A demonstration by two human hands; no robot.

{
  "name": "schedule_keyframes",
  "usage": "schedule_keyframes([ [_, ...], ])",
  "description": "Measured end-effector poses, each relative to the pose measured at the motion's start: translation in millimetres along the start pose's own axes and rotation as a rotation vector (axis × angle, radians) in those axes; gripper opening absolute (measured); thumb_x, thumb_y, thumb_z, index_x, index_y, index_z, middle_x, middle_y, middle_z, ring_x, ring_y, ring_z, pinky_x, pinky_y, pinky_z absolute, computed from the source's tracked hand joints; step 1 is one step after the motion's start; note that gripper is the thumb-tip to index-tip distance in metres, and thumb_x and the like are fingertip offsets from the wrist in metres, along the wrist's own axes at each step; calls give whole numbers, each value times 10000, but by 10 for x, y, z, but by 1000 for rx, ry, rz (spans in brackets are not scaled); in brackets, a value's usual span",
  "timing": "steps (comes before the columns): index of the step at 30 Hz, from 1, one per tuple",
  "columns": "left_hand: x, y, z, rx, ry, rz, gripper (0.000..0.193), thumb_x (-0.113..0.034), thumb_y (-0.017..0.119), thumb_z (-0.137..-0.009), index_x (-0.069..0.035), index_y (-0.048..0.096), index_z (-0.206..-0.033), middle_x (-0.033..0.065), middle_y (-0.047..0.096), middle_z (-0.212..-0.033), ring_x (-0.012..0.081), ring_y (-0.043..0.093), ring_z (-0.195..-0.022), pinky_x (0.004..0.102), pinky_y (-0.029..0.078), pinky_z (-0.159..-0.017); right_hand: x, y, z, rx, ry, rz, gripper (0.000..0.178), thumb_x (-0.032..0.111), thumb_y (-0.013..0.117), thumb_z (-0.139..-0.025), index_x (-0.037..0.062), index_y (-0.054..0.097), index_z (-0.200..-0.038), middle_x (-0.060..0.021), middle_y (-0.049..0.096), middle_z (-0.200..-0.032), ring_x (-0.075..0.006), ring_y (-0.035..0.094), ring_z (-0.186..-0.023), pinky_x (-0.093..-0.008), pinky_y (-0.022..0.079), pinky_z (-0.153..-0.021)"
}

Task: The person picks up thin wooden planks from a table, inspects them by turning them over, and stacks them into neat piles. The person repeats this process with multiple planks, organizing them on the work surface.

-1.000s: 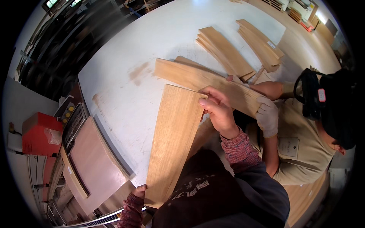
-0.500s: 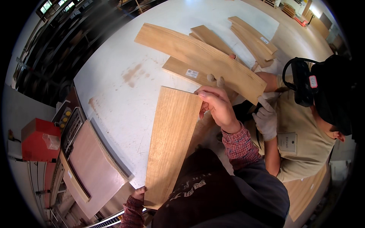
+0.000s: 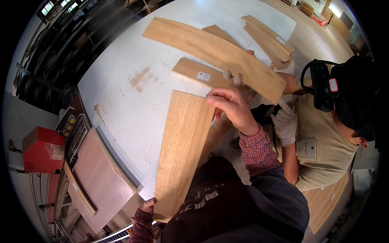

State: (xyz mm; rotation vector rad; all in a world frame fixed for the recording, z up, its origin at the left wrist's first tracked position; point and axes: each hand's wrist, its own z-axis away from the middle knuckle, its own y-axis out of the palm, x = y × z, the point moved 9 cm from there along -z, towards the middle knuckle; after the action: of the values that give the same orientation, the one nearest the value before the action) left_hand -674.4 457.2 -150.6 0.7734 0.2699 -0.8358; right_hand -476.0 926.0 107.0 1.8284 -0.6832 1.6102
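Observation:
A light brown wooden board (image 3: 180, 150) stretches in front of me, its narrow end close to my body and its wider-looking end over the white table. At its upper right corner my right hand (image 3: 231, 106) pinches the edge, thumb on the face and fingers curled beneath. My left hand (image 3: 149, 205) grips the lower left edge near my body; most of its fingers are hidden under the wood. Just beyond, a co-worker with one gloved hand (image 3: 285, 123) in view at the near end holds a longer wooden plank (image 3: 214, 52) tilted above the table.
On the white table (image 3: 121, 117) lie a labelled board (image 3: 190, 73) and a stack of planks (image 3: 269, 42) at the far right. To the left stands a machine with a red housing (image 3: 42, 150) and a pinkish panel (image 3: 103, 178). Dark racks (image 3: 65, 56) fill the far left.
The co-worker's plank has shifted and tilted slightly, its far end moving farther away and covering more of the board behind. My board and both my hands stay almost in place.

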Motion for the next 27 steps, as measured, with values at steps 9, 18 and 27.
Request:
schedule_keyframes([
  [9, 44, -230, -21, -35, 79, 6, 1001, -486, 865, -716, 6, 471, -1494, 108, 569, -1463, 270, 538, -1337, 416, 404, -1150, -70, -69, -6, 13, 75, -84, 382, 316, 519, -1050, -23, 694, -1031, -68, 713, -836, -129, 686, -642, -239, 496, -544],
  [18, 70, -251, -33, -19, 44, 17, 949, -419, 865, -748, -9, 458, -1501, 113, 580, -1442, 281, 556, -1316, 424, 427, -1135, 28, -61, -5, 12, 51, 36, 278, 249, 600, -1030, -13, 689, -1008, 3, 633, -799, -71, 621, -654, -228, 513, -569],
  [27, 33, -141, 12, -24, 31, 24, 939, -418, 863, -750, -9, 463, -1495, 117, 584, -1437, 288, 563, -1307, 432, 436, -1128, -2, 62, 73, 121, 55, -8, 297, 209, 673, -964, -8, 643, -1165, -23, 696, -899, -80, 672, -769, -218, 468, -592],
])
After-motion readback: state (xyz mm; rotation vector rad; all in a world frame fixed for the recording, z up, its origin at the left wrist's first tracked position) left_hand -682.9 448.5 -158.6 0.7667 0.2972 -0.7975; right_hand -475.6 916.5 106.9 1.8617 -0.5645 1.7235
